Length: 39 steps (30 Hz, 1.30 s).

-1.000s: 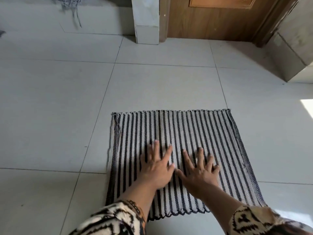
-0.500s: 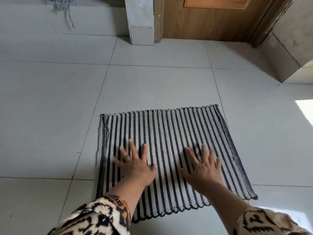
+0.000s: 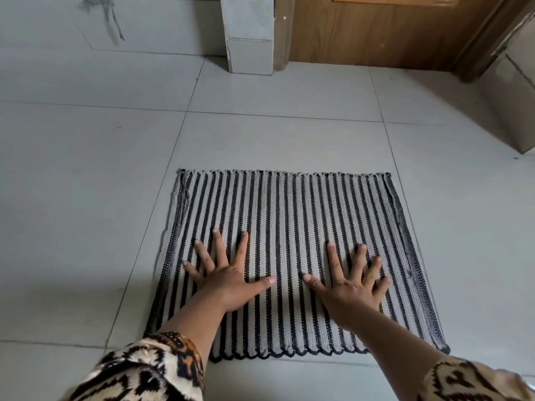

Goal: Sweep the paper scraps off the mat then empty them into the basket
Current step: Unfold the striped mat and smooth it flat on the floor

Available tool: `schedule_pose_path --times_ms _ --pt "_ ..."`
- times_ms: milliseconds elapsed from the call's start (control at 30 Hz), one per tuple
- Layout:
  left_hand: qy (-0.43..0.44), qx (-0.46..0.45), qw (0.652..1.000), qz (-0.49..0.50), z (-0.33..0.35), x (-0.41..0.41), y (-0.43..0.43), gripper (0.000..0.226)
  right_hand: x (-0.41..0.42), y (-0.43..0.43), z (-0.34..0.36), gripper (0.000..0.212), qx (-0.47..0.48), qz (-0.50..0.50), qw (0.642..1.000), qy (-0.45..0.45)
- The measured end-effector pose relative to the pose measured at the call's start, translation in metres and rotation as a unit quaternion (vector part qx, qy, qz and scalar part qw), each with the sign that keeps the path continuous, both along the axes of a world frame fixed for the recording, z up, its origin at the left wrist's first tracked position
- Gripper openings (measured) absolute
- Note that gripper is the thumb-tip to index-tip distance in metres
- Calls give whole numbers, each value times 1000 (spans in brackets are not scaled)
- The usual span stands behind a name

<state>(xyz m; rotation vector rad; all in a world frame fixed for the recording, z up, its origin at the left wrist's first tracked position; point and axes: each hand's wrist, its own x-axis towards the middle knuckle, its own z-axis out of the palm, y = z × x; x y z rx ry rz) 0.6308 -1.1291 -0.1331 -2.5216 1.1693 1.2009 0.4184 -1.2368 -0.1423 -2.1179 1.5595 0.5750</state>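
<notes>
1. The mat (image 3: 292, 227) lies flat on the tile floor (image 3: 86, 169), stripes running near to far, its scalloped edge nearest the person
2. The left hand (image 3: 228, 280) rests palm-down on the near-left part of the mat, fingers spread wide, holding nothing
3. The right hand (image 3: 351, 289) lies the same way on the near-right part, fingers fanned, also empty; the two thumbs point toward each other with bare mat between them
4. No paper scraps and no basket show anywhere in view, so the mat looks clean already, or the scraps are too small to tell
5. The step in hand seems to be pressing the mat flat: keep both palms level and push outward along the weave, so the cloth does not bunch at the left and right edges
6. Light, even pressure is best; the mat may slide on smooth tile
7. Check the far corners, since the left edge looks slightly frayed and loose
</notes>
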Motion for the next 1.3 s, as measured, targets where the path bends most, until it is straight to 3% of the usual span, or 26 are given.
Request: schedule_pose_path --times_ms 233,533,733,1100,1300 --pt "-37 -32 999 -22 -8 43 -39 109 34 -14 -5 78 -104 -5 994 -18" --pt "-111 -93 989 -23 -16 67 -67 107 63 -41 -2 78 -103 -38 994 -14" --pt "-206 -171 963 18 -27 77 -89 87 85 -75 -9 74 -122 -27 992 -28" --pt "-221 -183 958 19 -31 84 -98 82 99 -96 -13 81 -114 -54 991 -36" --pt "-226 -181 957 21 -33 84 -99 84 115 -115 -18 66 -145 52 986 -66"
